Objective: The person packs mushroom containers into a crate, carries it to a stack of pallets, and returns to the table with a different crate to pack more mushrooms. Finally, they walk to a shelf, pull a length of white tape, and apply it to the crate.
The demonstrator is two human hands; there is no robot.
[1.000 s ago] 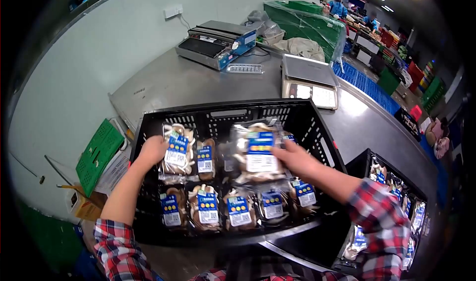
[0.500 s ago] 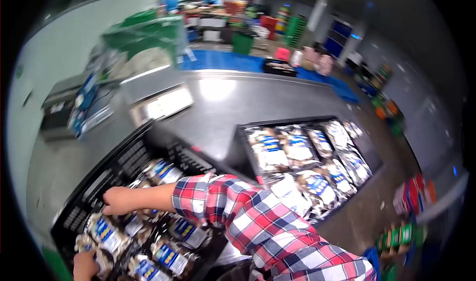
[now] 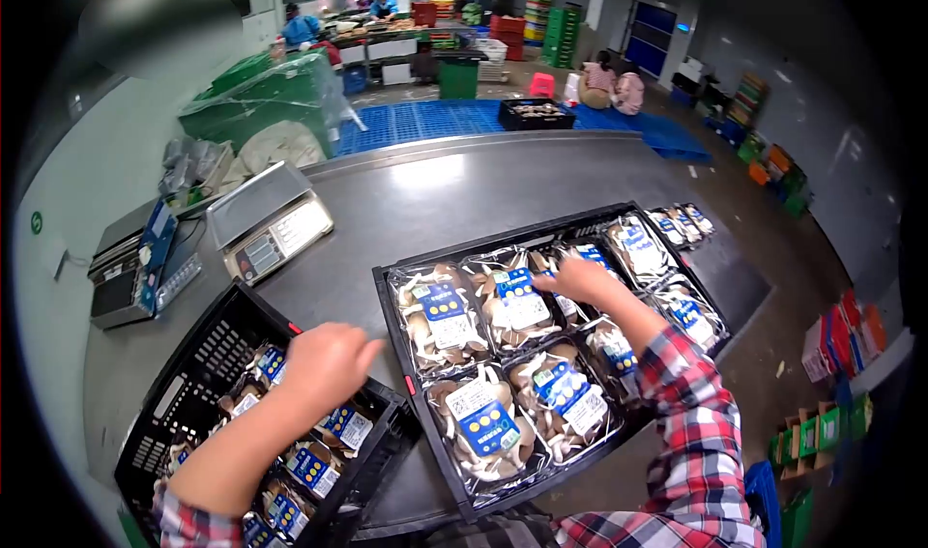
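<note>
My left hand hangs over the right side of the left black crate, fingers loosely bent and slightly apart, holding nothing visible. Film-wrapped mushroom packs with blue labels lie below it. My right hand is inside the right black crate, its fingers bent together at the edge of a mushroom pack in the back row. Beside it lies another mushroom pack. The fingertips are partly hidden. Packs lie in two rows in this crate.
A weighing scale stands on the steel table, with a wrapping device at its left. Small packs lie beyond the right crate. Behind are blue pallets, a crate of produce, seated people and workers.
My right hand has moved from the left crate to the right crate. My left hand has risen and moved right from the left crate's near-left corner. The view has shifted.
</note>
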